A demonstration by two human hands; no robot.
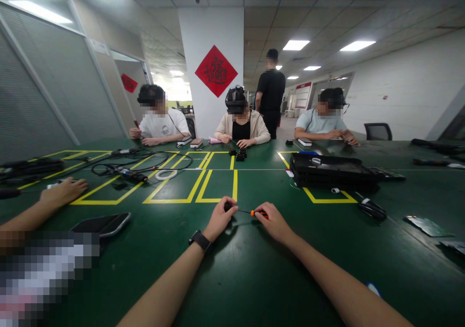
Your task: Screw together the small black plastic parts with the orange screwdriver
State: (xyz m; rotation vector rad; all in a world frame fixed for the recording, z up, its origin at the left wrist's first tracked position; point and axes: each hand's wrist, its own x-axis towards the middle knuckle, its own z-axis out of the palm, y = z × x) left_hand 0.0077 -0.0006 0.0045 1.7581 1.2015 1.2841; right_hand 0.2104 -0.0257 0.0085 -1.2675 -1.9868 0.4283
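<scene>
1. Screwdriver (250, 212) is held level just above the green desk (254, 269)
2. Its orange handle is pinched by right hand (274, 223) fingers
3. Its tip end is clamped by left hand (220, 218) fingers, closed on a small black part (227, 206)

An open-plan office floor set up as a shared workroom. A suspended tile ceiling carries flat panel lights (358, 45), with glass partition walls (39, 89) on the left and a white pillar bearing a red diamond paper decoration (216, 70). A long green table (254, 278) is marked out in yellow tape boxes (203, 184). Three seated people (241, 121) wearing head-mounted cameras work along its far side among cables (141, 164), a black case (329, 169) and small tools, while another person stands behind them.
</scene>
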